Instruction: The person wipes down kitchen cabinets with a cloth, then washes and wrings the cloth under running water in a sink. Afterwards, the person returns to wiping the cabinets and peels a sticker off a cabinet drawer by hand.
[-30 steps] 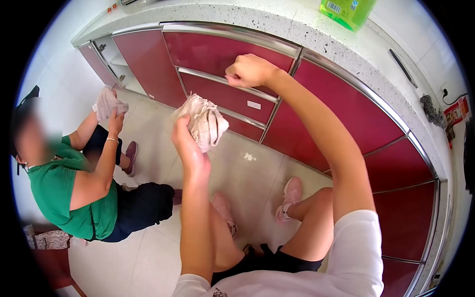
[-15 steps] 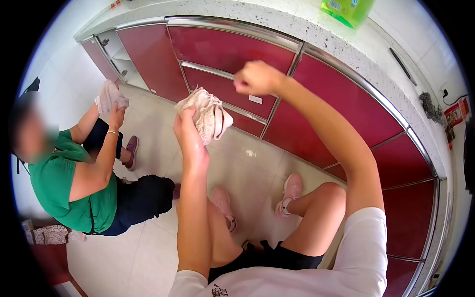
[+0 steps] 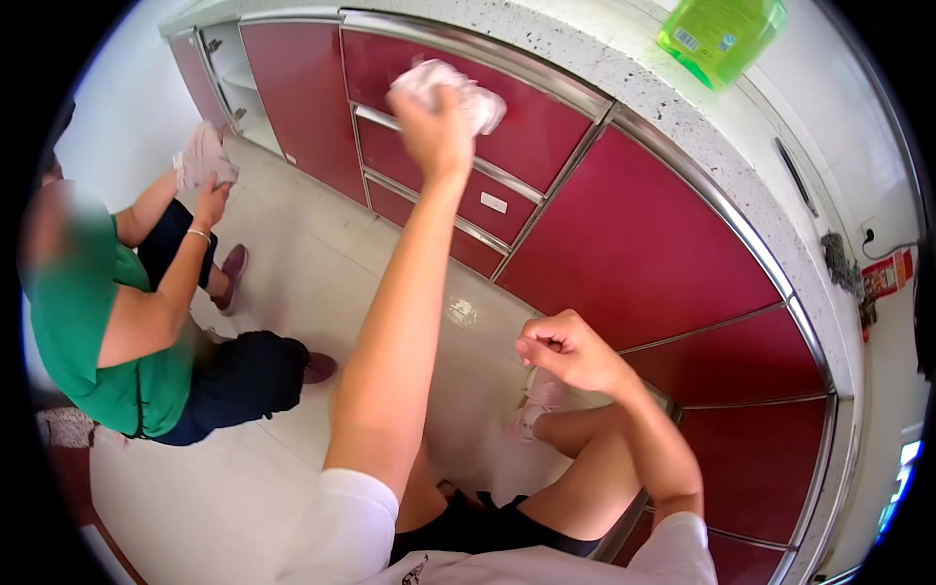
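My left hand (image 3: pixel 435 132) is stretched forward and grips a crumpled pale cloth (image 3: pixel 480 105). The cloth lies over the red top drawer front (image 3: pixel 546 132), seemingly against it; motion blurs its edges. Lower and to the right, my right hand (image 3: pixel 575 353) is held in front of the lower cabinet with its fingers curled in. Nothing shows in that hand.
At left, a person in a green top (image 3: pixel 136 341) crouches, holding another pale cloth (image 3: pixel 207 161). A cabinet door (image 3: pixel 198 78) stands open beyond. On the speckled counter (image 3: pixel 624 58) are a green bottle (image 3: pixel 721 39) and a dark slim object (image 3: pixel 797 175). A wet patch (image 3: pixel 461 311) marks the floor.
My left hand has moved forward and up with the cloth, to the top drawer front. My right hand has come down and back towards my knees. The view has shifted slightly.
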{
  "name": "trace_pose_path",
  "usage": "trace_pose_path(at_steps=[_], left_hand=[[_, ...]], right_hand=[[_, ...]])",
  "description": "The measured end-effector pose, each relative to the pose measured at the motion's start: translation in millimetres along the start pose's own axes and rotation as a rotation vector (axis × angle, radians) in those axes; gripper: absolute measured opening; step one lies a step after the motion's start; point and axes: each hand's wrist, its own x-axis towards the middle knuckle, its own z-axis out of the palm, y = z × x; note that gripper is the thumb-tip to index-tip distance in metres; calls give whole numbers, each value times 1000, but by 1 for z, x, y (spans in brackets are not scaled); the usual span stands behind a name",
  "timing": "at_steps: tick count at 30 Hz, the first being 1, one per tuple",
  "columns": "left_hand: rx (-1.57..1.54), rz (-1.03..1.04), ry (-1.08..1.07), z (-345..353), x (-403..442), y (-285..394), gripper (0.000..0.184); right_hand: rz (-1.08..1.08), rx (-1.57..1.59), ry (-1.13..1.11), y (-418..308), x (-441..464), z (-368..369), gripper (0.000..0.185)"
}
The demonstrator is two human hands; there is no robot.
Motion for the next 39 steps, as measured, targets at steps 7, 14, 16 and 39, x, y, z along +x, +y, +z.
trace_pose_path(at_steps=[7, 14, 16, 39], left_hand=[[308, 657, -307, 29, -107, -75, 23], [326, 534, -240, 31, -82, -75, 39], [223, 427, 53, 34, -59, -59, 44], [580, 326, -374, 27, -68, -45, 86]], right_hand=[[147, -12, 83, 10, -37, -19, 7], [308, -105, 73, 43, -52, -25, 8], [338, -110, 52, 47, -55, -30, 8], [426, -108, 107, 59, -51, -32, 11]])
